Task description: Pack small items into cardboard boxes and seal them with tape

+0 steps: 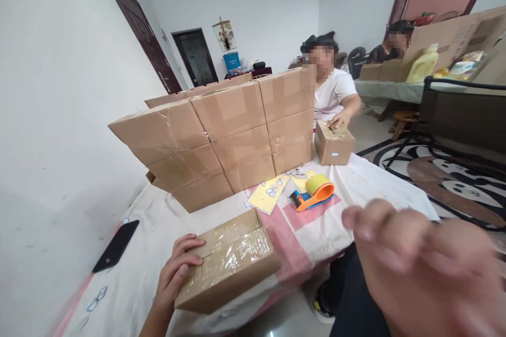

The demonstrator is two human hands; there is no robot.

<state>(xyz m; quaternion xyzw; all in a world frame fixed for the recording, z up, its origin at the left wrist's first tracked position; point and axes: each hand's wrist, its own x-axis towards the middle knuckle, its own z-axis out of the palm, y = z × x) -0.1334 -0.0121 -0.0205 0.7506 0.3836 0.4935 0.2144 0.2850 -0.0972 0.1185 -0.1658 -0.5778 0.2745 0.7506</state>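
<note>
A taped cardboard box (233, 253) lies in front of me near the table's edge, clear tape shining across its top seam. My left hand (177, 268) grips its left end, fingertips resting on the top. Close to the camera at the right, my right hand (427, 263) is raised and blurred, fingers loosely bent and apart, with nothing visible in it. Beyond the box stands an orange tape dispenser (316, 195) with a yellowish roll. Beside the dispenser, yellow patterns (269, 195) show on the tablecloth.
Stacked cardboard boxes (237, 137) form a wall across the table (158, 237). A black phone (116, 245) lies at the left. Across the table, a person in a white shirt (336, 89) has a hand on a small box (334, 147). Another person sits farther back.
</note>
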